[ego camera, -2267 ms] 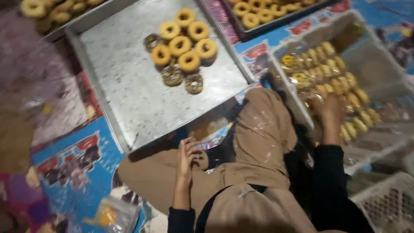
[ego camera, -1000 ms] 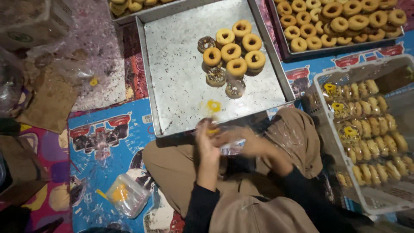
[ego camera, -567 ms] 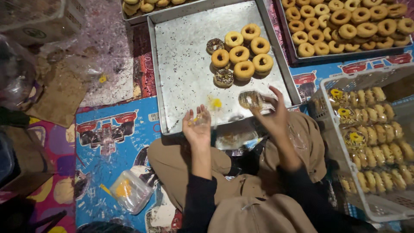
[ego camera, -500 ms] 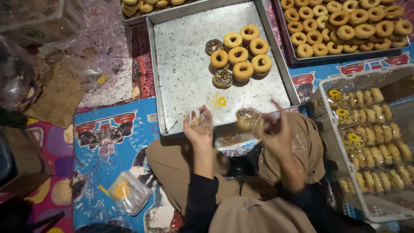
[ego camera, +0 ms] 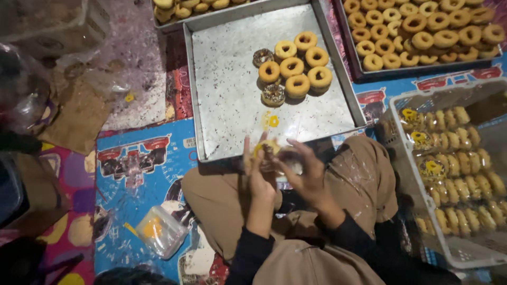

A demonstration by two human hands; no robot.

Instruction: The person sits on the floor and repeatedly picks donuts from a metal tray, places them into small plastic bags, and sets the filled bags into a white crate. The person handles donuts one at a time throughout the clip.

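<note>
Landmark: the steel tray [ego camera: 227,105], lying on the floor in front of the seated person's knees.

Left of the tray: printed floor mat [ego camera: 132,174]; below and left of the tray's near corner, a small clear bag [ego camera: 160,230] with something yellow inside.

On the tray, far right part: cluster of ring donuts [ego camera: 293,66], most plain golden, two with dark sprinkles.

At the tray's near edge, just over the lap: left hand [ego camera: 260,171] and right hand [ego camera: 302,170] close together, both closed around one sprinkled donut in a clear plastic wrapper [ego camera: 274,153]. Fingers pinch the wrapper from both sides; the exact grip is blurred.

Judgement: the donut is light, soft and easily crushed; its topping will smear or shed. The film is thin, slippery and crinkly. Best held by the wrapper's edges or the donut's outer rim, with light pressure.

Right of the tray: white plastic crate [ego camera: 406,174] holding rows of bagged donuts. Beyond the tray's far right corner, a dark tray of unwrapped donuts [ego camera: 422,31].
</note>
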